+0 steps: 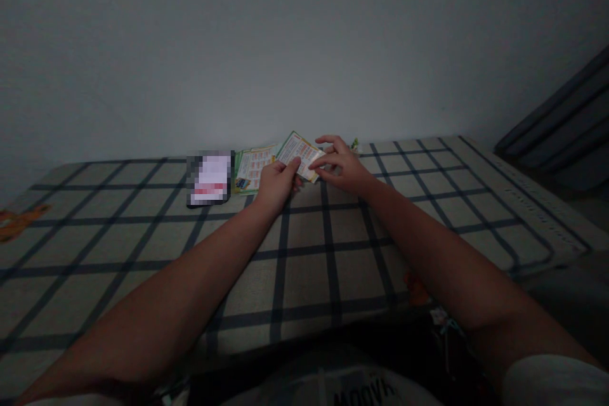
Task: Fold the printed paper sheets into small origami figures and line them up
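A printed paper card (295, 147) with a green edge and rows of small pictures or text is held up at a tilt above the bed. My left hand (277, 183) grips its lower left part, thumb across the front and fingers behind. On the other side, my right hand (343, 168) has fingertips at the card's right edge, seemingly pinching it, while an upper finger stands apart. Beside my left hand lie several similar cards (257, 162), overlapping on the sheet and partly hidden by the hand.
A phone (210, 179) with a lit, blurred screen lies left of the cards. The checked bedsheet (304, 273) runs up to a plain wall (304, 44). A small green and clear item (355, 146) sits behind my right hand. Dark curtain fabric (566, 120) hangs at right.
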Motion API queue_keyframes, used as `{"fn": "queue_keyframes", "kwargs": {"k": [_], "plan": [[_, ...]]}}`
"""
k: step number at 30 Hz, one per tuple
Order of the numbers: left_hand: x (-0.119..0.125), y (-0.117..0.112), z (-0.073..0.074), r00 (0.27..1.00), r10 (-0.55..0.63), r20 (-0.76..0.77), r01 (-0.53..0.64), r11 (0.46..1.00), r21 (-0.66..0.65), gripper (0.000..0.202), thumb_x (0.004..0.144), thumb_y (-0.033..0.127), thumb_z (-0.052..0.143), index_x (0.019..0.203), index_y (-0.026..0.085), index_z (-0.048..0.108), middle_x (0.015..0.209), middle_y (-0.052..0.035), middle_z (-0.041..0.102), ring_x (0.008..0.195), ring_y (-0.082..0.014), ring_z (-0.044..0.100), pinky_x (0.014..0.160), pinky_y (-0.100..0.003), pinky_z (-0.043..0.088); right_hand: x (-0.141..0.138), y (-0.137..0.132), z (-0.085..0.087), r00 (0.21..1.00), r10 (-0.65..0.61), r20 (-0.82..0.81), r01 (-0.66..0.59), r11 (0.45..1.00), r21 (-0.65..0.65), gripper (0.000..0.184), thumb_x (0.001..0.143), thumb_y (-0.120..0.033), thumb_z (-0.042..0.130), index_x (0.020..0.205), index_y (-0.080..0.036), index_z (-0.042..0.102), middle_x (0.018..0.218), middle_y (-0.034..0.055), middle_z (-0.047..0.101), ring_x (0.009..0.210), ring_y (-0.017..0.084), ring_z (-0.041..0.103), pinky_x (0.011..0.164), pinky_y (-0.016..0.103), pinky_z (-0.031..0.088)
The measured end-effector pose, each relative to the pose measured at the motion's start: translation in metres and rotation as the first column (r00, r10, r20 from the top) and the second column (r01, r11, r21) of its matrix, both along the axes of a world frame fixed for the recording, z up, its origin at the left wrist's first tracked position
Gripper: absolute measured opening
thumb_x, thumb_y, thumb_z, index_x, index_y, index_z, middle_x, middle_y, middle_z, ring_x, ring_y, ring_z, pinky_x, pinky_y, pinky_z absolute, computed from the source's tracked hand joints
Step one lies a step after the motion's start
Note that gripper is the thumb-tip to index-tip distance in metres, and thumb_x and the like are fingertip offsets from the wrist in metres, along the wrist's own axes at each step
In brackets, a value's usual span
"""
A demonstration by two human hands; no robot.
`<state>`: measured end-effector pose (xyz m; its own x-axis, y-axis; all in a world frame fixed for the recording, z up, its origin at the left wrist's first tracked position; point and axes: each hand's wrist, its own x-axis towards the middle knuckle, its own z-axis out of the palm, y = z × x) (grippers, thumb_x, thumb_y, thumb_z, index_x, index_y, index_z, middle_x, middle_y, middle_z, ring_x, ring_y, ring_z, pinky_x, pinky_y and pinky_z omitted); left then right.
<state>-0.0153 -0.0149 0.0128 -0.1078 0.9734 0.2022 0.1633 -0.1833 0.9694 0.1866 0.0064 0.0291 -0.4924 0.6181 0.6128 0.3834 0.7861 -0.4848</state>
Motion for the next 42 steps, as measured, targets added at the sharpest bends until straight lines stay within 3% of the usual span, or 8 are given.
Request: {"fn": "queue_keyframes", "kwargs": {"k": [4, 6, 13, 24, 30, 35, 38, 42], "plan": [[0.001, 0.003, 0.0, 0.995, -0.011, 0.099, 0.008, 0.999, 0.032, 0.047, 0.085, 0.055, 0.064, 0.055, 0.019, 0.058, 0.044, -0.0012, 0.055, 0.038, -0.0105, 0.046, 0.041, -0.024, 0.033, -0.001, -0.001, -0.003, 0.996, 0.039, 0.075, -0.041, 0.999, 0.024, 0.036, 0.081, -0.017, 0.069, 0.116, -0.024, 0.072, 0.151, 0.0121, 0.038, 0.133, 0.029, 0.046, 0.096, 0.045, 0.054], [0.002, 0.003, 0.0, 0.994, -0.02, 0.111, 0.017, 1.0, 0.026, 0.047, 0.084, 0.055, 0.065, 0.055, 0.019, 0.058, 0.045, -0.0009, 0.054, 0.038, -0.0101, 0.046, 0.041, -0.024, 0.033, -0.001, 0.0, -0.005, 0.996, 0.025, 0.083, -0.027, 0.999, 0.018, 0.035, 0.082, -0.016, 0.069, 0.116, -0.024, 0.071, 0.151, 0.0127, 0.037, 0.133, 0.029, 0.047, 0.096, 0.045, 0.054], [0.002, 0.004, -0.003, 0.992, -0.051, 0.114, 0.049, 0.999, 0.019, 0.045, 0.084, 0.057, 0.067, 0.062, 0.018, 0.061, 0.049, -0.0001, 0.057, 0.04, -0.0091, 0.047, 0.041, -0.023, 0.033, 0.001, 0.005, -0.008, 0.997, 0.03, 0.066, -0.029, 0.999, -0.025, 0.028, 0.084, -0.036, 0.075, 0.109, -0.023, 0.074, 0.147, 0.0125, 0.041, 0.112, 0.024, 0.057, 0.08, 0.038, 0.059], [0.001, 0.006, -0.005, 0.988, -0.089, 0.126, 0.083, 0.995, 0.048, 0.048, 0.084, 0.06, 0.066, 0.062, 0.018, 0.062, 0.05, -0.001, 0.058, 0.04, -0.0093, 0.047, 0.041, -0.023, 0.034, 0.001, 0.002, -0.002, 0.997, 0.067, 0.025, -0.067, 0.998, 0.002, 0.023, 0.084, -0.042, 0.076, 0.1, -0.026, 0.08, 0.145, 0.0105, 0.043, 0.121, 0.025, 0.052, 0.093, 0.044, 0.057], [0.002, 0.003, -0.004, 0.991, -0.089, 0.1, 0.082, 0.994, 0.067, 0.049, 0.083, 0.063, 0.067, 0.067, 0.017, 0.066, 0.058, -0.0031, 0.064, 0.044, -0.0101, 0.051, 0.043, -0.022, 0.039, -0.002, -0.001, 0.0, 0.995, 0.006, -0.099, -0.011, 0.999, -0.048, 0.027, 0.084, -0.048, 0.073, 0.086, -0.021, 0.075, 0.135, 0.0119, 0.052, 0.107, 0.023, 0.06, 0.077, 0.037, 0.058], [0.002, -0.005, 0.002, 0.998, -0.067, -0.003, 0.067, 0.997, 0.035, 0.052, 0.082, 0.065, 0.066, 0.062, 0.016, 0.066, 0.05, -0.001, 0.058, 0.04, -0.0096, 0.047, 0.041, -0.023, 0.034, -0.006, 0.0, 0.001, 0.973, -0.08, -0.218, 0.052, 0.99, -0.129, 0.029, 0.084, -0.049, 0.071, 0.085, -0.02, 0.073, 0.115, 0.0112, 0.064, 0.106, 0.023, 0.061, 0.074, 0.031, 0.053], [0.002, -0.009, 0.006, 0.995, -0.102, -0.014, 0.103, 0.993, 0.061, 0.052, 0.083, 0.064, 0.066, 0.064, 0.016, 0.066, 0.054, -0.0018, 0.061, 0.042, -0.009, 0.049, 0.043, -0.022, 0.036, -0.007, 0.002, 0.001, 0.962, -0.116, -0.246, 0.059, 0.972, -0.229, 0.029, 0.083, -0.048, 0.07, 0.085, -0.019, 0.072, 0.093, 0.0069, 0.07, 0.089, 0.019, 0.063, 0.075, 0.03, 0.05], [0.004, -0.01, 0.009, 0.979, -0.202, 0.02, 0.199, 0.975, 0.1, 0.048, 0.075, 0.064, 0.073, 0.08, 0.016, 0.071, 0.063, -0.0018, 0.065, 0.05, -0.0109, 0.054, 0.046, -0.023, 0.042, -0.007, 0.002, 0.0, 0.952, -0.149, -0.267, 0.066, 0.952, -0.298, 0.034, 0.08, -0.051, 0.071, 0.085, -0.017, 0.073, 0.082, 0.0043, 0.071, 0.065, 0.013, 0.055, 0.061, 0.026, 0.042]]}}
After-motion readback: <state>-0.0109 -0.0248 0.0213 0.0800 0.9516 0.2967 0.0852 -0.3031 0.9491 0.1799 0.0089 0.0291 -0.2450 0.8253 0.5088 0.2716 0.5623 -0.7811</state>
